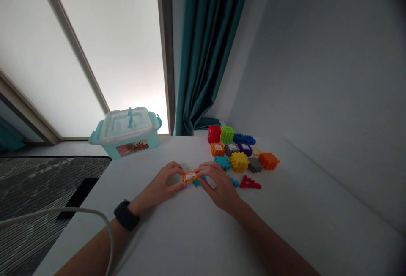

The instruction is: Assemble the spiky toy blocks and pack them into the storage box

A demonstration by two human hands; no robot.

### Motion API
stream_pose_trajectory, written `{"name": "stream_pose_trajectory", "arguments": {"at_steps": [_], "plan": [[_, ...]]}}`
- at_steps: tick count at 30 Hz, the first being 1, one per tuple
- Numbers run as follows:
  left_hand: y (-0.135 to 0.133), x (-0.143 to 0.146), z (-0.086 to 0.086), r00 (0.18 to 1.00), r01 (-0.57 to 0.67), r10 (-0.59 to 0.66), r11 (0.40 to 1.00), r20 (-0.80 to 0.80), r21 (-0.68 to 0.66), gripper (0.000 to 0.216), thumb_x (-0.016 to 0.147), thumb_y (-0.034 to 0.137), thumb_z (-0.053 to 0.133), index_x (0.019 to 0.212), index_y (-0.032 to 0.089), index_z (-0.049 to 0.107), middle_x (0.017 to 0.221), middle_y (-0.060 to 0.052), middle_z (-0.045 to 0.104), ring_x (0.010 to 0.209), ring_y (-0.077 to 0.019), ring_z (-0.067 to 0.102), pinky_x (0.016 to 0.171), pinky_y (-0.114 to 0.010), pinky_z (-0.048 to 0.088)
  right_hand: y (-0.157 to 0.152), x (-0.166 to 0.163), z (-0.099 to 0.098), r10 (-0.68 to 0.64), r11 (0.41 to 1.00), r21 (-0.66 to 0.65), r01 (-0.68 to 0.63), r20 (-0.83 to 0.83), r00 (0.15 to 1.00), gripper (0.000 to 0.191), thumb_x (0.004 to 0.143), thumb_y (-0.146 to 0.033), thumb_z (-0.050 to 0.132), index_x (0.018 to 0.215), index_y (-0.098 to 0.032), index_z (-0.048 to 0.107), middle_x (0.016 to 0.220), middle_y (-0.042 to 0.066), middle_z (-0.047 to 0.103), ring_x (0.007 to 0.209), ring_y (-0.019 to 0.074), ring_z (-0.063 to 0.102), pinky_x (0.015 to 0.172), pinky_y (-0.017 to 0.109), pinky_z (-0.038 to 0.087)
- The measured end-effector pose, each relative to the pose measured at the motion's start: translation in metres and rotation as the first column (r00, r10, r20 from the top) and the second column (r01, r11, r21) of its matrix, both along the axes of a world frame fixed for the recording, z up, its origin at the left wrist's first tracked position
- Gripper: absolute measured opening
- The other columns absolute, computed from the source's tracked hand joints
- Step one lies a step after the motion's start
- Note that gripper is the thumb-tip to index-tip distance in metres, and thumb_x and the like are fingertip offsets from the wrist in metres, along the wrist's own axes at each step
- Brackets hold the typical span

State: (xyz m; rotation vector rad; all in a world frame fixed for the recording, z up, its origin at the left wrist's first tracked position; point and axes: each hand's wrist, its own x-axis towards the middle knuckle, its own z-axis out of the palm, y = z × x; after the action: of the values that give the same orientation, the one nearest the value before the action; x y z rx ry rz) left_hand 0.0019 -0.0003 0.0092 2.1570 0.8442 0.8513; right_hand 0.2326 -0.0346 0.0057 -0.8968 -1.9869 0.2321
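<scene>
orange notched plastic piece (190,180) with white label (190,176) | yellow toothed plastic block (239,162) | red triangular plastic piece (245,180) | teal pleated fabric curtain (203,47)

Reaches in with the left arm (98,252) from the lower left and the right arm (269,233) from the lower right, both bare and slanting inward. Rounds the left hand (163,185) into a C, with fingers (174,165) arched above the thumb (177,188), pinching at the tips. Turns the right hand (222,189) back upward, with fingers curled forward and thumb stretched beneath, also pinching. Holds both hands near each other, fingertips facing, slightly apart.
</scene>
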Motion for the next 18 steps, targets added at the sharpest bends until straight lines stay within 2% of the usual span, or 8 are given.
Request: {"name": "stream_pose_trajectory", "arguments": {"at_steps": [2, 5, 8, 10, 12, 14, 16, 18], "plan": [[0.0, 0.001, 0.002, 0.999, 0.031, -0.029, 0.999, 0.027, -0.043, 0.03, 0.094, 0.045, 0.056, 0.094, 0.019, 0.069, 0.103, -0.008, 0.061, 0.097, -0.0213, 0.06, 0.092, -0.035, 0.049, -0.001, -0.004, -0.003, -0.066, 0.981, -0.187, 0.042, -0.128, 0.99, 0.008, 0.095, -0.027, 0.056, 0.093, -0.022, 0.062, 0.095, 0.005, 0.071, 0.092, 0.0203, 0.066, 0.085, 0.038, 0.053], [-0.002, 0.002, 0.004, 0.997, 0.059, -0.053, 0.994, 0.064, -0.087, 0.033, 0.096, 0.046, 0.052, 0.09, 0.019, 0.07, 0.101, -0.007, 0.063, 0.095, -0.0202, 0.061, 0.089, -0.035, 0.05, 0.0, -0.008, -0.006, -0.143, 0.886, -0.463, -0.026, -0.327, 0.934, 0.021, 0.092, -0.04, 0.059, 0.087, -0.02, 0.06, 0.084, 0.004, 0.071, 0.082, 0.0193, 0.067, 0.076, 0.034, 0.054], [-0.004, 0.003, 0.006, 0.993, 0.085, -0.075, 0.989, 0.087, -0.119, 0.034, 0.097, 0.046, 0.051, 0.088, 0.02, 0.071, 0.102, -0.008, 0.065, 0.096, -0.0212, 0.062, 0.089, -0.036, 0.051, 0.002, -0.012, -0.007, -0.175, 0.786, -0.594, -0.174, -0.483, 0.858, 0.033, 0.087, -0.051, 0.063, 0.083, -0.019, 0.058, 0.08, 0.005, 0.071, 0.076, 0.019, 0.068, 0.069, 0.032, 0.054], [-0.004, 0.004, 0.006, 0.992, 0.098, -0.087, 0.986, 0.087, -0.135, 0.035, 0.097, 0.046, 0.05, 0.088, 0.02, 0.072, 0.103, -0.008, 0.066, 0.097, -0.0218, 0.063, 0.088, -0.037, 0.052, 0.002, -0.012, -0.006, -0.194, 0.753, -0.625, -0.203, -0.506, 0.84, 0.036, 0.084, -0.054, 0.064, 0.082, -0.019, 0.058, 0.079, 0.004, 0.071, 0.073, 0.0185, 0.067, 0.068, 0.031, 0.054], [-0.005, 0.004, 0.006, 0.994, 0.094, -0.086, 0.986, 0.065, -0.137, 0.037, 0.098, 0.047, 0.048, 0.09, 0.02, 0.072, 0.104, -0.009, 0.067, 0.096, -0.0218, 0.063, 0.086, -0.036, 0.053, 0.002, -0.011, -0.004, -0.188, 0.771, -0.613, -0.169, -0.473, 0.861, 0.034, 0.086, -0.053, 0.063, 0.083, -0.019, 0.058, 0.08, 0.004, 0.071, 0.075, 0.0189, 0.068, 0.069, 0.032, 0.054], [-0.004, 0.004, 0.006, 0.997, 0.076, -0.071, 0.989, 0.038, -0.128, 0.042, 0.099, 0.049, 0.044, 0.09, 0.019, 0.071, 0.103, -0.009, 0.067, 0.094, -0.021, 0.063, 0.084, -0.035, 0.053, 0.0, -0.009, -0.004, -0.171, 0.844, -0.533, -0.058, -0.369, 0.913, 0.028, 0.09, -0.047, 0.059, 0.084, -0.02, 0.059, 0.081, 0.004, 0.07, 0.079, 0.0197, 0.068, 0.071, 0.033, 0.054], [-0.003, 0.003, 0.006, 0.998, 0.061, -0.059, 0.991, 0.024, -0.117, 0.047, 0.1, 0.052, 0.038, 0.089, 0.018, 0.069, 0.098, -0.008, 0.066, 0.09, -0.0201, 0.062, 0.082, -0.034, 0.052, -0.002, -0.007, -0.003, -0.139, 0.932, -0.359, 0.051, -0.225, 0.964, 0.02, 0.094, -0.039, 0.055, 0.088, -0.021, 0.061, 0.085, 0.004, 0.07, 0.082, 0.0202, 0.066, 0.076, 0.035, 0.053], [-0.002, 0.002, 0.006, 0.998, 0.058, -0.056, 0.993, 0.022, -0.102, 0.05, 0.099, 0.055, 0.036, 0.087, 0.018, 0.067, 0.094, -0.007, 0.064, 0.087, -0.0197, 0.061, 0.081, -0.033, 0.052, -0.003, -0.005, -0.003, -0.074, 0.987, -0.153, 0.058, -0.098, 0.992, 0.014, 0.097, -0.031, 0.052, 0.092, -0.023, 0.062, 0.09, 0.005, 0.071, 0.088, 0.0207, 0.065, 0.083, 0.038, 0.052]]}}
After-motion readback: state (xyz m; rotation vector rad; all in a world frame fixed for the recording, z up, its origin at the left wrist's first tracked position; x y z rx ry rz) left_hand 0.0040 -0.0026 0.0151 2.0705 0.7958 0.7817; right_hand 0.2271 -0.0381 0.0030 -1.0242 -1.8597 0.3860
